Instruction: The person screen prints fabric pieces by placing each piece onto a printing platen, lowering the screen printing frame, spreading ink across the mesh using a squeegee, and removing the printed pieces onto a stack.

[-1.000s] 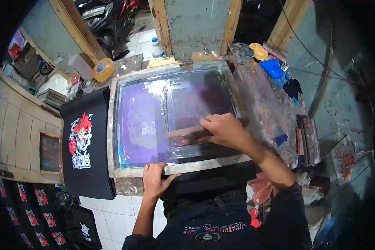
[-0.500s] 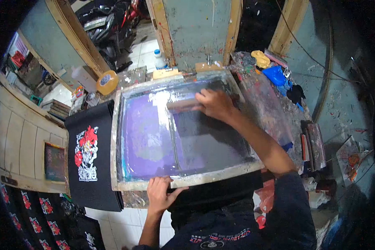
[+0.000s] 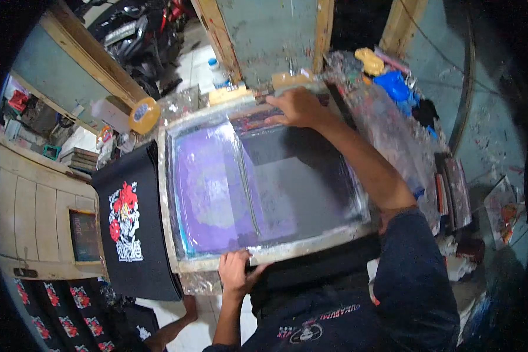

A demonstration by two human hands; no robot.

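Two bare hands work at one frame (image 3: 168, 205) lying on the desk (image 3: 381, 126). We judge the step in hand to be a pass of the scraper (image 3: 251, 119) over the mesh (image 3: 299, 182), now at its far edge. Our right hand (image 3: 299, 108) pinches the scraper, thumb on one side, fingers curled over the other. Our left hand (image 3: 234, 274) rests at the near rim, fingers close together and thumb spread apart; whether they pinch the wood we cannot tell. From here, the next move calls, in our judgement, for an even grip on the scraper, its edge flat to the mesh, while the left hand steadies the rim (a slip sideways could smear the purple paint (image 3: 190, 176)).

Counting up, we have one scraper in use, one frame, and one line of paint (image 3: 246, 185) running along the mesh between the purple side and the darker one. Beyond the far rim we see two wooden blocks, one pale (image 3: 227, 94) and one tan (image 3: 290, 79), and one bottle (image 3: 219, 76) with a blue cap. One roll of tape (image 3: 145, 114) sits near the far left corner. Left of the frame lies one pile of black cloth (image 3: 158, 276) (how many layers, we cannot tell), with one red and white print (image 3: 123, 226) showing on top. On the far right of the desk are one blue bundle (image 3: 391, 85) and one yellow bundle (image 3: 369, 61). At lower left, we count at least eight smaller prints (image 3: 67, 326) on dark cloth.
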